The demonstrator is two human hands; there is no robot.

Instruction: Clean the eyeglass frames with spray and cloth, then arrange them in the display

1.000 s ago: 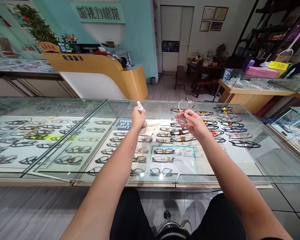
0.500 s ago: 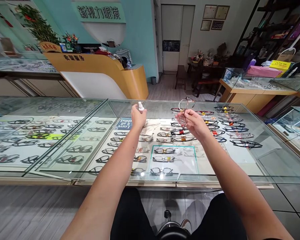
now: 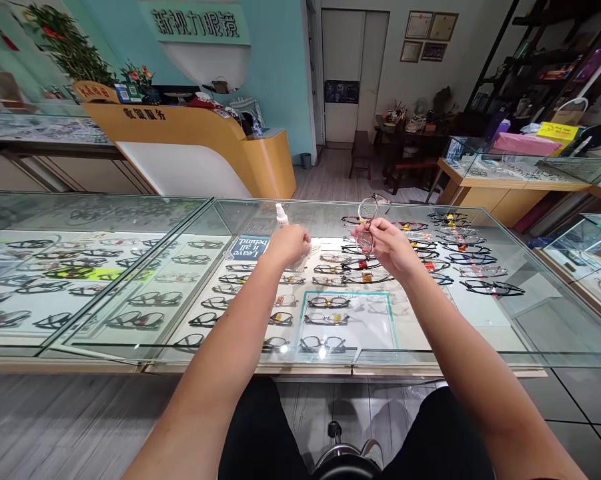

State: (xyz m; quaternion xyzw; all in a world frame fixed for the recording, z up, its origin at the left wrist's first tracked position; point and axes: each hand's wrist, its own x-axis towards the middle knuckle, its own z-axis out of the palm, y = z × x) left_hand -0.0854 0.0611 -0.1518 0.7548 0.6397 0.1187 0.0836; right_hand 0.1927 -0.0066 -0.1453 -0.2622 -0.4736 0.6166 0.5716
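My right hand (image 3: 391, 247) pinches a pair of round, thin-rimmed eyeglasses (image 3: 368, 209) by one side, with one lens above the fingers and the other beside them. The glasses are held up on edge over the glass display counter (image 3: 410, 357). My left hand (image 3: 291, 244) is low over the counter top, back upward and fingers curled down. A pale, partly see-through item (image 3: 298, 263) shows just under it; what the fingers grip is hidden. Right behind that hand a small white spray bottle (image 3: 281, 215) stands upright, its lower part covered by the hand.
Many eyeglass frames (image 3: 328, 302) lie in rows inside the counter, beside a blue printed card (image 3: 250, 247). Beyond are a yellow cash desk (image 3: 267, 160), a dark bench (image 3: 361, 148) and another glass case (image 3: 510, 175) at right. A stool base (image 3: 336, 453) is between my legs.
My left hand has let go of the spray bottle, leaving it standing, and has come nearer and slightly right, fingers now curled downward. My right hand keeps the eyeglasses in nearly the same place.
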